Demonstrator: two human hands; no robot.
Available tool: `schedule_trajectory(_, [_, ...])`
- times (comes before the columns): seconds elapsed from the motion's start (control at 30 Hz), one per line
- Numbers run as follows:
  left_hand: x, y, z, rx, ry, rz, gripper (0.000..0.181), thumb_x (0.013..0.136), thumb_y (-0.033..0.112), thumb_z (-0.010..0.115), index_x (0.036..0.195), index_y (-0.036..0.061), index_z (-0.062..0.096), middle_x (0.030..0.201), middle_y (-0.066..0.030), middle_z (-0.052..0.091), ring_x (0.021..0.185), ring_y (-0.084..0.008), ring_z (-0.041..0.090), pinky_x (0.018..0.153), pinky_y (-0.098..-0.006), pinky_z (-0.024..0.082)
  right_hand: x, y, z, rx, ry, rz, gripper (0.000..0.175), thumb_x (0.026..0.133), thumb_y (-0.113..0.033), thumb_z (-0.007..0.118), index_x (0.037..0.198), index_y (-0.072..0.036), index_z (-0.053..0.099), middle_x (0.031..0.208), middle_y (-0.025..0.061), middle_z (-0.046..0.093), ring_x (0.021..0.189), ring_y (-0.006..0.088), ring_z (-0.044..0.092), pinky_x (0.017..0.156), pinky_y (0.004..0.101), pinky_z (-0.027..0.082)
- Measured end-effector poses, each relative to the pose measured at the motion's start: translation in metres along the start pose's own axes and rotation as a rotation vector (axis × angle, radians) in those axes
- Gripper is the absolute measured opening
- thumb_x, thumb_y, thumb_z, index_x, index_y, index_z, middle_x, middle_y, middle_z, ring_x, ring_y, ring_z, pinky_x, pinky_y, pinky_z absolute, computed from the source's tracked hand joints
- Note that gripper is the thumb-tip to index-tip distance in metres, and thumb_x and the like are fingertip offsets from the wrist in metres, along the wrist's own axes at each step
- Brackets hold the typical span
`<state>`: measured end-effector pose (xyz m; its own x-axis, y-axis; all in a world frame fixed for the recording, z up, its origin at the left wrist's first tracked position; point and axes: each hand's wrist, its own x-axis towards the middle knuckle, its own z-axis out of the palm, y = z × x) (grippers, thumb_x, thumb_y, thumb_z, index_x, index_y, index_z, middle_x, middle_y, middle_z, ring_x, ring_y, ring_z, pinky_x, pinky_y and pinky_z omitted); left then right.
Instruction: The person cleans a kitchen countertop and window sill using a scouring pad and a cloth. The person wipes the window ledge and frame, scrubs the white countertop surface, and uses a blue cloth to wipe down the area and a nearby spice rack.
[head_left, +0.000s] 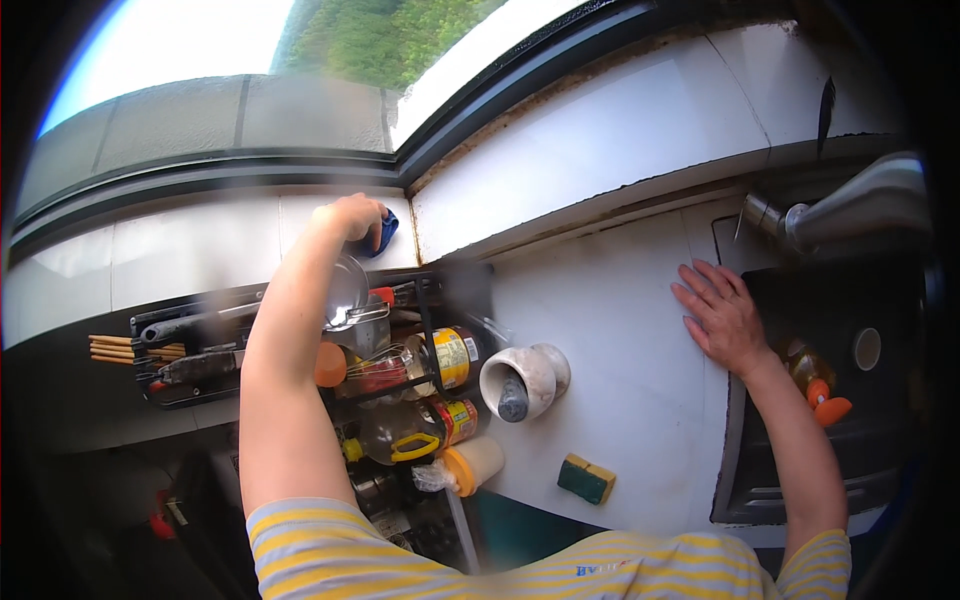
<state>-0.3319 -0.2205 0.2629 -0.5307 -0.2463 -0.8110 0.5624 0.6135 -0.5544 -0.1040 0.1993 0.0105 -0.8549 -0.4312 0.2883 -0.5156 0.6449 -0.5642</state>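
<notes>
My left hand (351, 216) reaches over the rack and is shut on a dark blue cloth (387, 234), pressed to the white tiled window ledge (195, 241) near its corner. Part of the cloth is hidden under the fingers. Palm down, my right hand (718, 319) rests on the white countertop (630, 300) beside the dark sink (795, 465), its fingers spread and holding nothing. A marble mortar (551, 367) with a dark stone pestle (514, 397) lies between the two arms.
Below my left arm, a black rack (429, 337) holds bottles, jars, a wire whisk (379, 365) and chopsticks (120, 349). A green-and-yellow sponge (586, 478) sits near the counter's front edge. The faucet (847, 199) overhangs the sink, where an orange-topped pump bottle (814, 379) stands.
</notes>
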Motion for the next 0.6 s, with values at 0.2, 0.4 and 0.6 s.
schedule_trajectory(0.2, [0.041,0.016,0.009,0.032,-0.150,0.074,0.054,0.062,-0.012,0.051,0.087,0.0300,0.071,0.136,0.0027,0.039,0.115,-0.0264,0.043,0.097,-0.0321,0.038,0.000,0.001,-0.002,-0.023,-0.029,0.016,0.046,0.074,-0.015,0.064,0.119,-0.015,0.052,0.131,0.0023,0.044,0.123,0.0208,0.037,0.103,0.0364,0.029])
schedule_trajectory(0.4, [0.044,0.023,-0.019,-0.018,0.110,-0.023,0.053,0.062,-0.013,0.054,0.100,0.0221,0.063,0.116,-0.0060,0.048,0.103,-0.0303,0.052,0.085,-0.0342,0.047,0.003,-0.002,-0.003,-0.058,-0.037,0.023,0.046,0.075,-0.016,0.063,0.120,-0.015,0.052,0.131,0.0021,0.044,0.124,0.0200,0.036,0.103,0.0359,0.028])
schedule_trajectory(0.6, [0.080,0.040,0.007,0.039,0.032,-0.208,0.036,0.066,-0.003,0.055,0.098,0.0126,0.063,0.107,-0.0120,0.057,0.095,-0.0310,0.057,0.076,-0.0358,0.050,0.006,-0.007,0.000,-0.050,-0.025,-0.010,0.045,0.075,-0.016,0.062,0.119,-0.015,0.052,0.131,0.0021,0.045,0.123,0.0201,0.038,0.103,0.0356,0.028])
